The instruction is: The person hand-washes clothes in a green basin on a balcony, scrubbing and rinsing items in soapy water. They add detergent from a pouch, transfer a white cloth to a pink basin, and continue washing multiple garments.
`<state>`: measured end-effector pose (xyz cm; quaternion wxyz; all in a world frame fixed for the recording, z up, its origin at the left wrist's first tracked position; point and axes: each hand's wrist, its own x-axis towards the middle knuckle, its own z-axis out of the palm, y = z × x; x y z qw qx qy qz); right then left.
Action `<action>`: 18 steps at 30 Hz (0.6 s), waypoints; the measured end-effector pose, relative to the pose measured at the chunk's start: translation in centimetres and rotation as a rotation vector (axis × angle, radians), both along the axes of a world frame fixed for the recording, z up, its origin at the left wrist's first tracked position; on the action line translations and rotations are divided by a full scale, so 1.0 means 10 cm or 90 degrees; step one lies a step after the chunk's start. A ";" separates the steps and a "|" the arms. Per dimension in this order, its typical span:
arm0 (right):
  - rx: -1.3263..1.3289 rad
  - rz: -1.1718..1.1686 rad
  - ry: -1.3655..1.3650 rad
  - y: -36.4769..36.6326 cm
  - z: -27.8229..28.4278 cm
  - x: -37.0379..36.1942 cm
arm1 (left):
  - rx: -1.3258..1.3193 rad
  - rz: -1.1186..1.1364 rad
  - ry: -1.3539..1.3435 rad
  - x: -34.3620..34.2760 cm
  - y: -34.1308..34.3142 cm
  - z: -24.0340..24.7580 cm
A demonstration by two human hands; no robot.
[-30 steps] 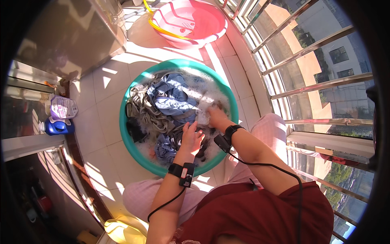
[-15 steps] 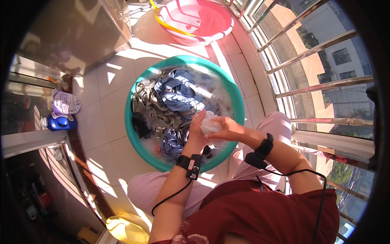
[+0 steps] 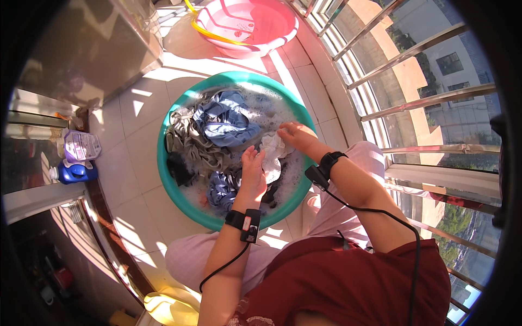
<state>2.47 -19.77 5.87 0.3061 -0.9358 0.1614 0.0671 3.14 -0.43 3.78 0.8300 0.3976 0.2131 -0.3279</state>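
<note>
A round teal tub (image 3: pixel 168 187) of sudsy water stands in front of me, full of wet clothes. Between my hands lies a crumpled white cloth (image 3: pixel 272 148) in the foam on the tub's right side. My left hand (image 3: pixel 253 173) is at the cloth's left edge, palm partly up, fingers apart. On the other side my right hand (image 3: pixel 299 137) stretches its fingers over the cloth's upper right edge; neither hand appears closed on it. Left of them sit a blue garment (image 3: pixel 225 119), a grey-olive garment (image 3: pixel 190 141), a bluish bunched cloth (image 3: pixel 222 191) and a black piece (image 3: pixel 178 168).
A pink basin (image 3: pixel 250 46) with a yellow hose (image 3: pixel 217 37) over its rim stands beyond the tub. At the left are a blue bottle (image 3: pixel 78 172) and a purple-white container (image 3: pixel 81 146). A yellow basin (image 3: pixel 171 308) sits lower left; barred windows run along the right.
My hands have moved apart; the white cloth, squeezed in a ball between them before, now lies spread out over the suds. The whole view has shifted slightly.
</note>
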 end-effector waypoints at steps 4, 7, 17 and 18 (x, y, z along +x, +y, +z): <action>-0.227 0.300 0.105 0.02 -0.26 -0.20 | 0.065 -0.065 0.085 -0.02 0.13 0.10; -0.187 0.319 0.105 0.01 -0.51 -0.17 | 0.038 -0.068 0.114 -0.05 0.15 0.17; 0.366 0.107 0.146 0.29 0.24 -0.10 | -0.065 -0.198 0.148 0.00 0.15 0.07; 0.425 0.125 0.161 0.33 0.48 -0.14 | -0.103 -0.200 0.146 0.02 0.17 0.07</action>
